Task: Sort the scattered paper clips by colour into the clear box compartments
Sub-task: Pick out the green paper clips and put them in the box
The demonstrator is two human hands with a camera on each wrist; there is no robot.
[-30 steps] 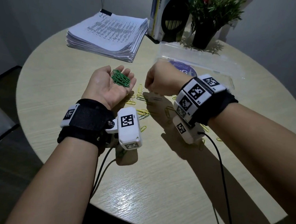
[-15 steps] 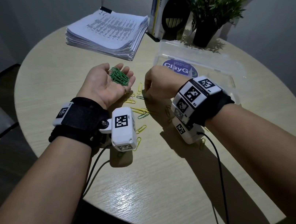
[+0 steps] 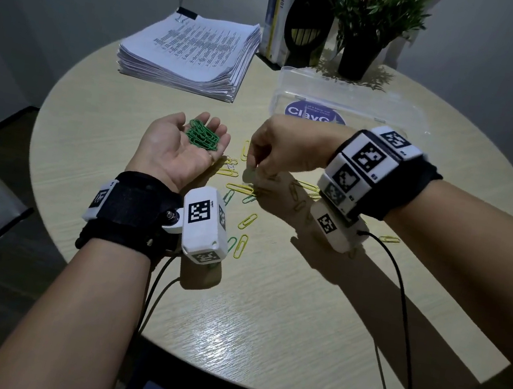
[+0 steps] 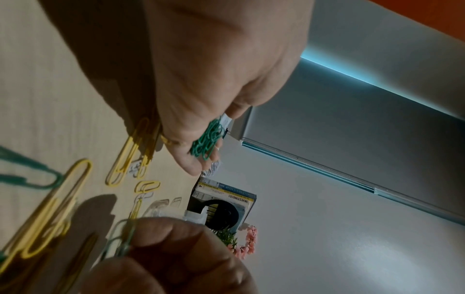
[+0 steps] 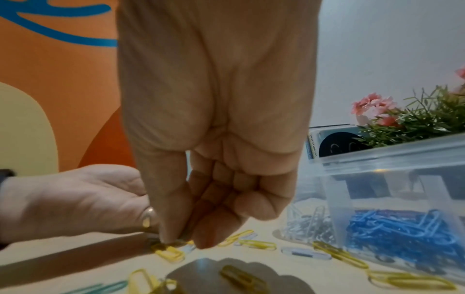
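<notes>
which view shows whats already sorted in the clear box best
The right wrist view: through the clear box wall you see blue clips and silver clips in separate compartments. The head view shows only its top and label behind the right hand. The left wrist view barely shows it.

Since a second ago our right hand is a little lower over the loose clips, and its thumb and fingertips are now down at the table among the yellow paper clips, where before they hung just above them. In the left wrist view those fingers pinch one green paper clip, a grip the earlier head views do not show. Our left hand, palm up with the green clips heaped near its fingers, sits slightly nearer to us than before. More loose clips now show beside the left wrist, on the side toward the right hand.
</notes>
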